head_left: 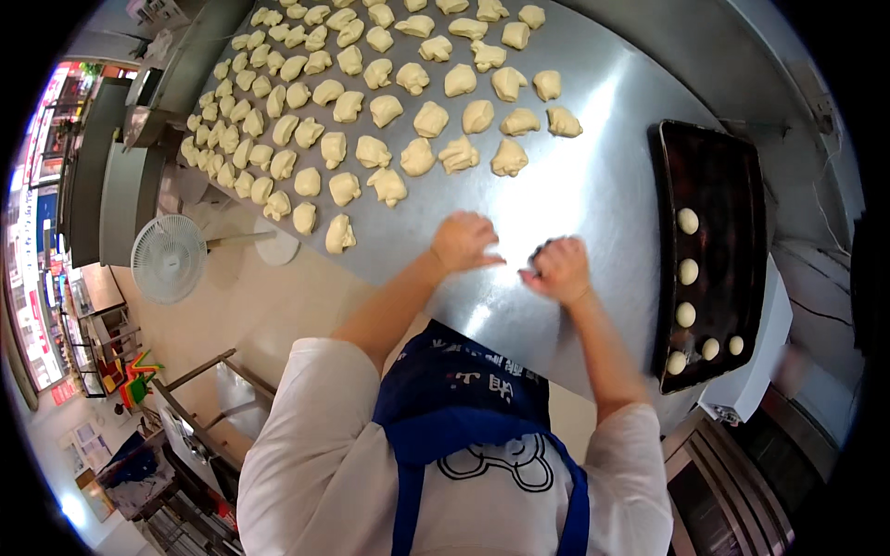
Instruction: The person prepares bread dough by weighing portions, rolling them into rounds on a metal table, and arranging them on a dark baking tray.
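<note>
My left hand [464, 243] is just above the bare steel near the table's front edge, thumb stretched out and fingers loosely bent, with nothing visible in it. Close to its right, my right hand [556, 269] has its fingers curled; a small dark patch shows at them, and I cannot make out what, if anything, it holds. Rough pale dough pieces [429, 119] lie in rows over the back and left of the steel table [603, 222]. On the right, a dark baking tray [714, 176] holds several smooth round dough balls [686, 271].
A white standing fan [169, 258] is on the floor left of the table. Metal chairs or racks [190, 417] stand at the lower left, and a steel counter [125, 195] at the upper left. A steel appliance [705, 473] is at the lower right.
</note>
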The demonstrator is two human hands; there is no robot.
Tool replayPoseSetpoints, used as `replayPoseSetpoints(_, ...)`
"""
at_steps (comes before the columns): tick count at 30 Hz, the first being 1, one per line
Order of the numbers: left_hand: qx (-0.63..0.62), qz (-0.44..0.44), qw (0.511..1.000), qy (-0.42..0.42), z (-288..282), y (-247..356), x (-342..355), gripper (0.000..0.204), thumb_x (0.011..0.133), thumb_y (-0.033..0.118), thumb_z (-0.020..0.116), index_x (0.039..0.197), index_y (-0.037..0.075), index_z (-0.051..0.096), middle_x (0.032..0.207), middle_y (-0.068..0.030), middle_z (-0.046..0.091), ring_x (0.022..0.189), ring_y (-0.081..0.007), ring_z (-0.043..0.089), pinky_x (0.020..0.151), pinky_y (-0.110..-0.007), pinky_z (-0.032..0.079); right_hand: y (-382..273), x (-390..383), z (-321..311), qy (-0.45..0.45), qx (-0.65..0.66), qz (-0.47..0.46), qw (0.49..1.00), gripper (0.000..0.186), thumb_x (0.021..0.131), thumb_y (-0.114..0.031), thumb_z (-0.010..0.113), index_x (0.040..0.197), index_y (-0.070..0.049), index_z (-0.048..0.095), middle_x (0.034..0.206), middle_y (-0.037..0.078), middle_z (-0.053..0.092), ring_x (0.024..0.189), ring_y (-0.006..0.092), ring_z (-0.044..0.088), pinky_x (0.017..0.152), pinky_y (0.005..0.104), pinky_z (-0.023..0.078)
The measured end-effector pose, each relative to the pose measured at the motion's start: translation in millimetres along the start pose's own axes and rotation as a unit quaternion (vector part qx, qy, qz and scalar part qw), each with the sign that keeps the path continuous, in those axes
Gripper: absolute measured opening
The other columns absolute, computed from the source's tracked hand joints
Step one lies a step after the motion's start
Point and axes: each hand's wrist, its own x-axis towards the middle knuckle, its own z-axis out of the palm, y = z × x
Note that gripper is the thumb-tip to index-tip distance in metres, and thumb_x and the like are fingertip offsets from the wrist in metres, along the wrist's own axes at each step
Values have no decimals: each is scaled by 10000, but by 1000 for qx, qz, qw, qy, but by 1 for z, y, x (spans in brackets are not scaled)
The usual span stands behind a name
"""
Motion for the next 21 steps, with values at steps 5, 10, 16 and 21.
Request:
replayPoseSetpoints(5, -3, -24, 996, 88, -14, -41, -13, 363, 699, 393, 902, 819, 150, 662, 933, -24, 650, 920, -280, 645, 771, -437, 511, 44, -6, -36, 20, -8, 101, 995, 369, 635, -340, 887, 878, -159, 677, 938, 26, 646, 899, 249, 610, 773, 401, 493)
replayPoseSetpoints(10, 9, -51, 988, 148, -1, -1, -49, 351, 725, 410, 883, 790, 160, 644, 903, -20, 646, 912, -278, 636, 778, -469, 488, -13, -34, -17, 72, 66, 158, 983, 277, 675, -236, 854, 836, -137, 652, 959, 31, 660, 928, 240, 623, 791, 406, 512)
replayPoseSetpoints(16, 35, -37, 998, 33, -6, -29, 22, 313, 738, 387, 864, 821, 167, 657, 911, -20, 654, 847, -276, 636, 759, -424, 478, 39, 43, -11, -56, 4, -20, 998, 297, 714, -338, 838, 833, -145, 645, 868, 27, 627, 888, 242, 609, 792, 402, 478)
replayPoseSetpoints(21, -13, -82, 982, 170, -9, -45, -10, 227, 731, 277, 855, 863, 171, 704, 889, -33, 650, 864, -307, 641, 806, -425, 493, 64, 2, -48, 0, 30, 125, 992, 285, 709, -262, 851, 870, -130, 656, 942, 43, 678, 909, 273, 640, 807, 418, 518)
